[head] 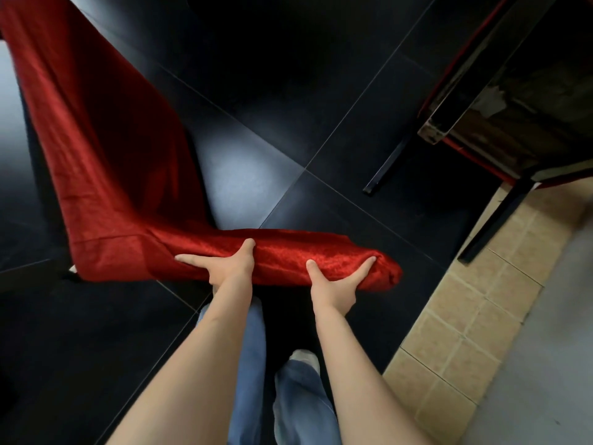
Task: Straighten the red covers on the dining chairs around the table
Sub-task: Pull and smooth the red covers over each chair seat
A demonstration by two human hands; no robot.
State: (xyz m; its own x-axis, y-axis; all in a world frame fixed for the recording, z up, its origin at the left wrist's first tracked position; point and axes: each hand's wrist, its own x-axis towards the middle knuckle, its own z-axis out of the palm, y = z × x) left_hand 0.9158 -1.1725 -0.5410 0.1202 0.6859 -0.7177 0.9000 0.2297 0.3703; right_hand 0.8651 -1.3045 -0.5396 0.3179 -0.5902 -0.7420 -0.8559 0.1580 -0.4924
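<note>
- Floor (272, 75): glossy black tiles beyond both hands; tan tiles right of them.
- Red cover (106, 162): shiny, crinkled velvet-like cloth hiding the chair beneath; top cut off upper left.
- Left hand (229, 266), right hand (337, 284): each curled around the cover's rounded near edge, thumbs on top; remaining fingers hidden underneath.
</note>
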